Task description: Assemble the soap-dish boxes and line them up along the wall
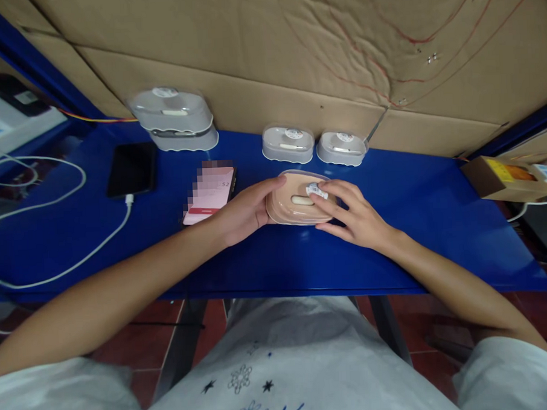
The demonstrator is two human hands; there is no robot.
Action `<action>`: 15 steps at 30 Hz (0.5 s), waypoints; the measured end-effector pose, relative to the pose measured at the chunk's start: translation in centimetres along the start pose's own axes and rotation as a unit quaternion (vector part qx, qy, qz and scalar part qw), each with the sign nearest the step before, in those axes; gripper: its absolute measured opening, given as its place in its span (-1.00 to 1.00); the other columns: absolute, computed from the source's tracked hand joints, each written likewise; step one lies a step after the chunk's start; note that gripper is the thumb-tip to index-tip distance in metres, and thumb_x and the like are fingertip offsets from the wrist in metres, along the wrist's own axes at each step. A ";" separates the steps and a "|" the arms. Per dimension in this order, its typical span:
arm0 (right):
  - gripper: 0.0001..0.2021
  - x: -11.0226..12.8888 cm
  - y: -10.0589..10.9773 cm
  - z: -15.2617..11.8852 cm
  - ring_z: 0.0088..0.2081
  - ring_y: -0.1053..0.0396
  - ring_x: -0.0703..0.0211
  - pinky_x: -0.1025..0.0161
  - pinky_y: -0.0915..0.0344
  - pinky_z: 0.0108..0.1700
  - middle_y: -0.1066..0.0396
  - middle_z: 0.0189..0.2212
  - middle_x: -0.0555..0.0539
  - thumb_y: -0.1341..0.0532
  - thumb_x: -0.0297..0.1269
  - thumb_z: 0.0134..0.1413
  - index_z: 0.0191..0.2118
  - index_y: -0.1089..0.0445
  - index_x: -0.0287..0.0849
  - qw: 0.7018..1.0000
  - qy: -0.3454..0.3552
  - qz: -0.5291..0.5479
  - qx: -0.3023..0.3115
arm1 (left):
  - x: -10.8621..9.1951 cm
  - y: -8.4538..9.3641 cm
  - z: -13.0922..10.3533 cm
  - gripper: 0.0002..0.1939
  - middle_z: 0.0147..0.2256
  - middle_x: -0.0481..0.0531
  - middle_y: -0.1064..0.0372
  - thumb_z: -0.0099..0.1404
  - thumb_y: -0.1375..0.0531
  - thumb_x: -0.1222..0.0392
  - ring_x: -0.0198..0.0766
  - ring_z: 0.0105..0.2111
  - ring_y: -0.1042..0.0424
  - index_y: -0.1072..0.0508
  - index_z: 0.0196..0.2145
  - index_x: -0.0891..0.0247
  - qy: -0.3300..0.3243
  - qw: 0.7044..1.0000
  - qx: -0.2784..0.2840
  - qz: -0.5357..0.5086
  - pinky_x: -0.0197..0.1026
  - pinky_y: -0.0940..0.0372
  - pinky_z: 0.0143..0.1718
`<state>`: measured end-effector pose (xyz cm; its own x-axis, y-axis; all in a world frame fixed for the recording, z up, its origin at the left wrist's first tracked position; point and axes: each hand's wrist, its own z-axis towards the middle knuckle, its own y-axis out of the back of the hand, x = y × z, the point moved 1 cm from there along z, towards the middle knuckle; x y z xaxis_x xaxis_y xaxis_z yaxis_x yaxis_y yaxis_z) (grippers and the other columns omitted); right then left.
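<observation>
The left hand (243, 213) cups the near-left edge of a beige plastic case (295, 199) at the centre of the blue table (437, 222), fingers curled round its rim and thumb along the top, while the right hand (353, 216) rests at the case's 3 o'clock side with fingertips (328, 196) pinching or pressing a small white sticker (316, 191) on the lid; whether the sticker is gripped or merely held down cannot be told. The case sits flat on the table, directly ahead of the person. By its look it is light, rigid moulded plastic with a smooth, rounded and likely slippery shell; the long sides, where the hands already meet it, seem the surest place to take hold, and the thin sticker would probably crease easily. At 12 o'clock from the case stand two small grey cases (288, 144), side by side and close, against the cardboard backing (267, 54). At 10 o'clock, further off, a stack of larger grey cases (174, 118). At 9 o'clock, just beside the left hand, lies a pink-screened phone (209, 192), and beyond it a black phone (131, 169) on a white charging cable (76, 256). At 3 o'clock, well apart, a cardboard box (503, 180) at the table's end. Nothing lies between the hands and the case
</observation>
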<state>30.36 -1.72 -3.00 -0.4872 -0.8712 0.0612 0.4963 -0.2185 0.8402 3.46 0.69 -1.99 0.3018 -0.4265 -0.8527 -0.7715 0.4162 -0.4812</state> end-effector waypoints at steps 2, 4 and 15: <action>-0.14 0.0 -0.1 0.0 0.40 -0.27 -0.32 -0.33 -0.33 0.38 -0.30 0.38 -0.26 -0.32 -0.08 0.42 0.62 0.15 0.16 1.000 -0.002 -0.001 0.007 | -0.1 0.0 0.1 -0.64 0.10 0.14 -0.66 0.52 -0.25 -0.03 0.00 0.09 -0.64 -0.67 0.09 0.19 0.009 1.000 -0.006 -0.015 -0.11 -0.55 0.04; -0.13 0.0 -0.2 -0.1 0.43 -0.24 -0.33 -0.33 -0.31 0.39 -0.27 0.42 -0.25 -0.31 -0.05 0.42 0.62 0.20 0.16 1.000 -0.007 -0.003 0.017 | -0.1 -0.1 0.1 -0.65 0.08 0.13 -0.67 0.53 -0.22 -0.01 -0.01 0.07 -0.64 -0.67 0.06 0.20 0.016 1.000 -0.020 -0.016 -0.14 -0.56 0.01; -0.11 0.5 -1.3 -0.3 0.56 -0.03 -0.27 -0.36 -0.17 0.47 -0.20 0.50 -0.22 -0.24 -0.13 0.49 0.63 0.37 0.06 0.999 -0.015 -0.029 0.044 | -0.1 -0.2 0.2 -0.66 0.13 0.02 -0.61 0.51 -0.27 0.01 -0.09 0.14 -0.56 -0.57 0.17 0.06 -0.036 0.996 -0.082 0.028 -0.22 -0.53 -0.10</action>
<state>29.69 -2.04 -4.20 -0.5343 -0.8449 0.0264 0.4025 -0.2268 0.8869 3.67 0.79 -1.88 0.2899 -0.3452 -0.8926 -0.8678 0.2985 -0.3973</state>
